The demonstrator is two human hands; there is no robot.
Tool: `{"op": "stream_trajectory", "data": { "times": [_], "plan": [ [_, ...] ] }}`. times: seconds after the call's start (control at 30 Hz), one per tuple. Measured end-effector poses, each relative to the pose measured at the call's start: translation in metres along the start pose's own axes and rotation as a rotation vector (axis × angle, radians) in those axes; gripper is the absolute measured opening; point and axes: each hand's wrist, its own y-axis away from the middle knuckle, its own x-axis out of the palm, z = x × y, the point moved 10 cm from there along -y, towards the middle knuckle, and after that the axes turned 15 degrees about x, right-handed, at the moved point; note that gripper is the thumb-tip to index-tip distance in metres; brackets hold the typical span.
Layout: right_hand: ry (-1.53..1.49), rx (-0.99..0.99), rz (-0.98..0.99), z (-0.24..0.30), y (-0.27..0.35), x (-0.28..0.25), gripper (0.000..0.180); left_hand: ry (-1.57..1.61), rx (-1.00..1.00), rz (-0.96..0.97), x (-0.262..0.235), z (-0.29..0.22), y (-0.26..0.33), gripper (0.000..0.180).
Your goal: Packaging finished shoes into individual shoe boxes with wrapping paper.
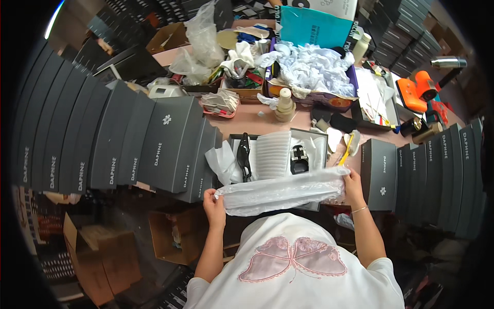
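A long translucent plastic bag [283,193] is stretched between my hands, close in front of my body. My left hand [214,207] pinches its left end, while my right hand [353,185] grips its right end. Just beyond the bag lies an open shoe box [326,148], its near part covered by the plastic. Inside are a black shoe [244,158] on the left, white ribbed foam sheeting [274,154] in the middle, and another black shoe [299,165] with a sparkling ornament on the right. White tissue paper [222,162] spills over the box's left side.
Dark grey shoe boxes [170,141] line the left, and more boxes [380,175] stand at right. Behind are a pale bottle [285,105], a carton of crumpled paper [314,69] and an orange tape dispenser [415,92]. A yellow-handled brush [351,145] lies beside the open box.
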Motion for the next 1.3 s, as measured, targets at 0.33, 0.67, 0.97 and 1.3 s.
{"op": "stream_trajectory", "data": {
  "times": [0.33,0.67,0.97,1.3],
  "plan": [
    [-0.311,0.183,0.082,-0.027,0.024,0.021,0.032,0.415,-0.424,0.827,0.067,0.025,0.016,0.040],
    [-0.336,0.072,0.279,-0.002,-0.005,-0.018,0.013,0.377,-0.307,0.588,0.087,0.001,-0.011,0.022],
    [0.038,0.321,0.176,-0.014,-0.035,-0.054,0.010,0.443,-0.442,0.656,0.105,-0.005,-0.016,0.022],
    [0.711,-0.575,0.604,0.121,0.045,0.159,0.050,0.220,0.167,0.961,0.130,-0.096,-0.022,0.038]
  ]
}}
